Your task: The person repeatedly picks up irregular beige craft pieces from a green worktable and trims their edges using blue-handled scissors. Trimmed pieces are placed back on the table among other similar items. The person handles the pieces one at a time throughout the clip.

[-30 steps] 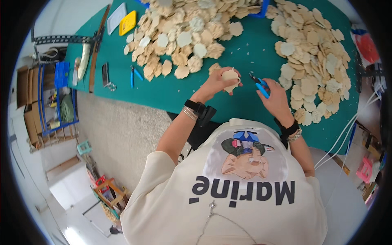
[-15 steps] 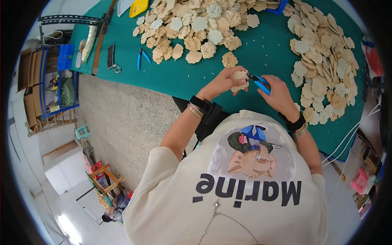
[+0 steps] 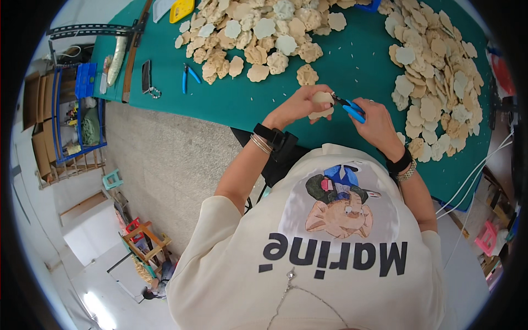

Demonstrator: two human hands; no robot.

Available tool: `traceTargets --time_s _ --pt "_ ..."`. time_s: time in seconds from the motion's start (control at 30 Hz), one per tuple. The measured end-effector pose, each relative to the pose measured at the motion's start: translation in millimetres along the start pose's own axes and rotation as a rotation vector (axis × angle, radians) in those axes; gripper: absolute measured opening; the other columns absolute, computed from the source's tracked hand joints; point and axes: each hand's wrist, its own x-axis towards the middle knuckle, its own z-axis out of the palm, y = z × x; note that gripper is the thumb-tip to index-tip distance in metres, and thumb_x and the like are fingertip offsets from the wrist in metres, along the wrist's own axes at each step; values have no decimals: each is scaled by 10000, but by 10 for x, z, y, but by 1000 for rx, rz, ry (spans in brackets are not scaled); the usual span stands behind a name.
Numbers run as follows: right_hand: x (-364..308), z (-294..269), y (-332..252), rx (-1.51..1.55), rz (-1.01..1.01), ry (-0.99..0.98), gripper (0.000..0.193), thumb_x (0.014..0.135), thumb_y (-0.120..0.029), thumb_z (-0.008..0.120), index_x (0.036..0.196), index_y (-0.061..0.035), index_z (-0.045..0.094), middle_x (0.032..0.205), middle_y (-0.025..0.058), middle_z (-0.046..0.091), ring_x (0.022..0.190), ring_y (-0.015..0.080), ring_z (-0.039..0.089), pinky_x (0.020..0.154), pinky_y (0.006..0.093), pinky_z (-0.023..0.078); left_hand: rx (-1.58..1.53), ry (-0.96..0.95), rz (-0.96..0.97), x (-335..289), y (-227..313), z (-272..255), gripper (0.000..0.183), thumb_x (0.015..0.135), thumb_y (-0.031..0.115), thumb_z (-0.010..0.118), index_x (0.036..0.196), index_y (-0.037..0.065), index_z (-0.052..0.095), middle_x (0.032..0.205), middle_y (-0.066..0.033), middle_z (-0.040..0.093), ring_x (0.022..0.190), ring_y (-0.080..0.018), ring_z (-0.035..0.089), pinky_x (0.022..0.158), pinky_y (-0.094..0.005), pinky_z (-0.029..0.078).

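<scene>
Steadily, the left hand (image 3: 297, 104) pinches a pale scalloped piece (image 3: 321, 98) between thumb and fingers over the near part of the green table (image 3: 264, 98), apparently so its right edge stays exposed. The right hand's (image 3: 379, 125) fingers wrap around blue-handled pliers (image 3: 352, 109), angling the tips against that edge; whether the blades are closed, one cannot tell. Similar pieces heap in a far pile (image 3: 265, 27) and a right pile (image 3: 432, 77), probably so both remain within easy reach
</scene>
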Motion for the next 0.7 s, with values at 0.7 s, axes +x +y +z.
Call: traceTargets --time_s 0.7 --pt "-134 -20 547 137 358 183 258 848 -199 722 1019 -11 683 656 151 603 549 236 566 560 346 457 1113 256 281 273 -205 -293 527 811 -57 595 1297 148 588 1240 -117 633 1151 -291 592 948 -400 492"
